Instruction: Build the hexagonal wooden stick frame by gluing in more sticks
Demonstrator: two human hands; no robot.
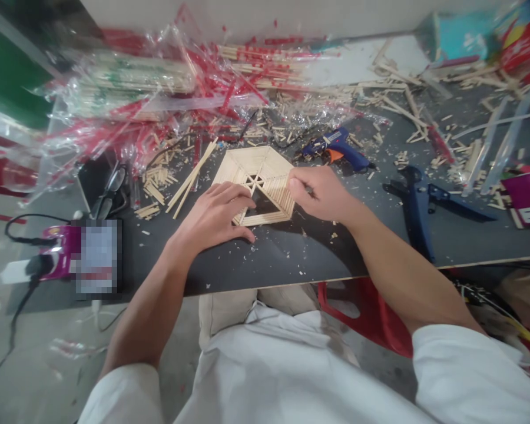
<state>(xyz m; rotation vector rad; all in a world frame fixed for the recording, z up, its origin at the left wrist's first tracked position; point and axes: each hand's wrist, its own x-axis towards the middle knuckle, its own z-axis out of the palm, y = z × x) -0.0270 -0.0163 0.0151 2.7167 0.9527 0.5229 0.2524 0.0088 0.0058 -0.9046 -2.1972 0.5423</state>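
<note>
Hexagonal stick panel as landmark: left hand, fingers spread, rests over its left side; right hand, fingers curled, touches its right edge.

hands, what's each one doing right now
Left hand: open, resting on the wooden stick panel
Right hand: curled at the panel's right edge, can't tell if it holds anything
</note>
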